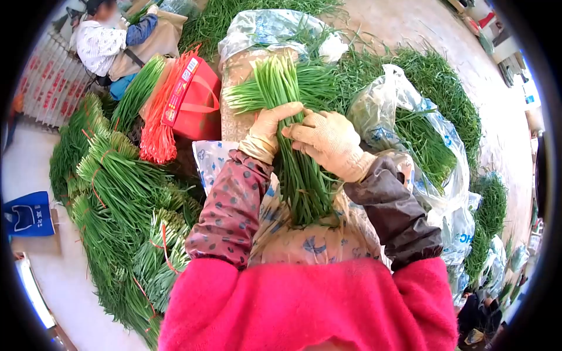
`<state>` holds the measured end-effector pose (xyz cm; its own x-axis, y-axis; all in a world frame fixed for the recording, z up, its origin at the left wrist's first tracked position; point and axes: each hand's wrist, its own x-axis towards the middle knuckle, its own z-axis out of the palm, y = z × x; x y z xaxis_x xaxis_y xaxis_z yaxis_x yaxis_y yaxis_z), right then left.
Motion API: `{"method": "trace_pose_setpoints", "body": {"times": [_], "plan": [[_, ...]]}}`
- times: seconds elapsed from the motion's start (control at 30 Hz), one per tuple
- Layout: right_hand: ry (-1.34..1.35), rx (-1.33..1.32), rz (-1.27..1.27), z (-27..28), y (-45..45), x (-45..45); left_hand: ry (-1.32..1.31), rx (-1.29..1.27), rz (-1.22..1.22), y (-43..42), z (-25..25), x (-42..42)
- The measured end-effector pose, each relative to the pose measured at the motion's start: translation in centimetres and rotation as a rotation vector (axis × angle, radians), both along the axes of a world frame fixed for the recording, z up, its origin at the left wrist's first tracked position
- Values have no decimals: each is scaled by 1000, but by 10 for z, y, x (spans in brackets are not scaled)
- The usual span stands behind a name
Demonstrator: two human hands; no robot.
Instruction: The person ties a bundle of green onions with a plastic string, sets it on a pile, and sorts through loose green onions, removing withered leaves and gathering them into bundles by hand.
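A bundle of long green stalks (301,181) lies lengthwise in front of me, its pale ends pointing away. My left hand (271,130), in a cream glove, is wrapped round the bundle's left side. From the right, my right hand (332,143), gloved too, presses on the same stalks with bent fingers; its fingertips meet my left hand's at the top. Under the bundle, more green stalks (243,96) lie crosswise on a speckled board (234,126). A patterned plastic sheet (316,243) covers my lap below the bundle.
Tied green bundles (120,169) are heaped at the left. Beside them stands a red bag (205,96) with red ties (158,140). An open plastic bag (380,96) of greens is at the right, loose greens (436,76) behind it. Another person (102,44) sits at the upper left.
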<state>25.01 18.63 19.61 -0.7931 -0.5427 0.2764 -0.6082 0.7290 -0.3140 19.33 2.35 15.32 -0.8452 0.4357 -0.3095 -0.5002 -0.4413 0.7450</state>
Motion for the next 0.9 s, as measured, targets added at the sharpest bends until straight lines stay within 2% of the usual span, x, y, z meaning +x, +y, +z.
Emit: {"method": "trace_pose_setpoints", "body": {"times": [0.07, 0.13, 0.17, 0.2, 0.23, 0.27, 0.33, 0.4, 0.47, 0.53, 0.57, 0.6, 0.63, 0.7, 0.73, 0.8, 0.87, 0.9], "plan": [[40, 40, 49, 0, -1, -3, 20, 63, 7, -2, -3, 5], [205, -229, 50, -3, -4, -6, 44, 132, 19, -3, -12, 7], [71, -425, 22, -7, -5, -5, 20, 181, 67, -3, -23, 7], [66, -420, 28, -10, -4, -5, -3, 230, 114, -5, -32, 7], [-301, -728, -8, -9, -4, -5, 17, 345, 23, -6, -32, 9], [-676, -1024, -51, -7, -4, -5, 14, 348, 27, -7, -32, 10], [-802, -1127, -223, 0, 1, -10, -40, 485, -83, -7, -31, 15], [-940, -1584, -70, -14, 10, -21, -34, 420, -28, -4, -37, 16], [-929, -1709, -251, -2, 7, -21, -12, 388, -134, -6, -34, 14], [-1003, -1736, 85, 8, 18, -12, -16, 333, -125, -9, -42, 7], [-1034, -1715, 115, 21, 22, 2, -57, 321, -109, -10, -44, 5], [-1045, -1818, 272, 17, 30, 10, -98, 310, -93, -12, -46, 3], [-1111, -1669, 534, 11, 43, 11, -95, 299, -57, -14, -48, 2], [-1199, -1323, 449, 17, 53, 25, -139, 384, -110, -19, -50, -1], [-1209, -1129, 122, 31, 53, 41, -160, 428, -133, -21, -52, -3], [-1323, -775, -86, 29, 37, 46, -161, 330, -62, -21, -49, -2], [-1092, -632, -68, 8, 21, 55, -163, 266, -23, -20, -57, -8], [-1028, -389, -115, 8, 13, 55, -164, 248, 7, -19, -57, -9]]}}
